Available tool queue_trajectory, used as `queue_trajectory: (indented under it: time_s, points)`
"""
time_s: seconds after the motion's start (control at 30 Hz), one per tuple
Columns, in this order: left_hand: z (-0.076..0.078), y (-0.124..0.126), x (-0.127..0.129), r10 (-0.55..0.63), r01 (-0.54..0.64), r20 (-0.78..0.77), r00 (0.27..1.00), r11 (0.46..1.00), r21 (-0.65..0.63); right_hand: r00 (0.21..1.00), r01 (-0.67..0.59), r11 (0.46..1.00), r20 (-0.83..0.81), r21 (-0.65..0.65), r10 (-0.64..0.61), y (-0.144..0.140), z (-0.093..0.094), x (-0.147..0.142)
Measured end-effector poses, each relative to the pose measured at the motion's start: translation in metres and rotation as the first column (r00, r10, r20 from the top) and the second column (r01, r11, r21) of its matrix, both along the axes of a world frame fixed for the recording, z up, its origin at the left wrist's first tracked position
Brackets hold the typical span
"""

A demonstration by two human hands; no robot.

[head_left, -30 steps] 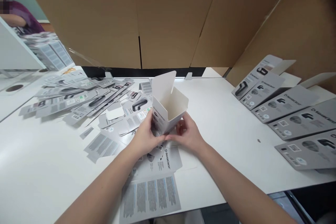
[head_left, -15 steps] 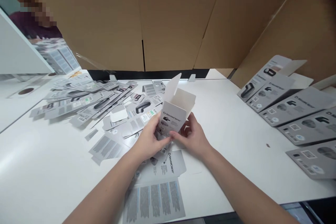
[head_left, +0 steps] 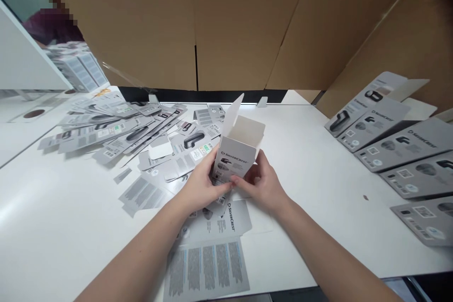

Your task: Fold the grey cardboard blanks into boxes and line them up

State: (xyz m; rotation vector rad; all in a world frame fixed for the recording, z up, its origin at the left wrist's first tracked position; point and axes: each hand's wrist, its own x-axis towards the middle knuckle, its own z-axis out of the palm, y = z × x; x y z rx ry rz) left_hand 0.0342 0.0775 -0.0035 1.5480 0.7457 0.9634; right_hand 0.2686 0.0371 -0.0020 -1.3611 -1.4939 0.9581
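Both hands grip a small grey SilverCrest carton in the middle of the table. Its top gapes, with one flap standing up at the left and the pale inside showing. My left hand is closed around its left side, thumb low on the printed front. My right hand wraps the right side, thumb near the lower front edge; some of its fingers are hidden behind the carton. Below the hands lies a flat carton blank, partly under the left forearm. Another flat blank lies just beyond the left hand.
A fanned heap of flat blanks covers the table's left. Several opened-up cartons stand in a row at right. Cardboard walls close off the back and right. A person is at far left behind stacked cartons.
The view has shifted slightly, so the surroundings sit a little differently. Both hands keep their hold on the carton, which appears slightly more upright.
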Motion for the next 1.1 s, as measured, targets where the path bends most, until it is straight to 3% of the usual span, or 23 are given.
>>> queue_trajectory:
  time_s: [0.5, 0.77, 0.93, 1.1]
  points:
    - [0.002, -0.001, -0.001, 0.05, -0.048, -0.083, 0.995, 0.998, 0.028, 0.999, -0.023, 1.0, -0.046, 0.016, 0.024, 0.001, 0.001, 0.001]
    - [-0.001, 0.004, 0.0, 0.028, -0.009, -0.137, 0.99, 0.991, 0.135, 0.998, 0.042, 0.997, -0.047, 0.06, -0.039, 0.003, -0.009, 0.004]
    - [-0.01, 0.009, 0.001, 0.026, -0.007, -0.149, 0.989, 0.992, 0.128, 0.989, 0.132, 0.99, -0.071, 0.045, -0.129, 0.003, 0.005, 0.012]
    - [-0.019, 0.013, -0.001, 0.042, -0.025, -0.158, 0.987, 0.994, 0.108, 0.946, 0.325, 0.946, 0.017, 0.008, -0.325, -0.001, 0.022, 0.036]
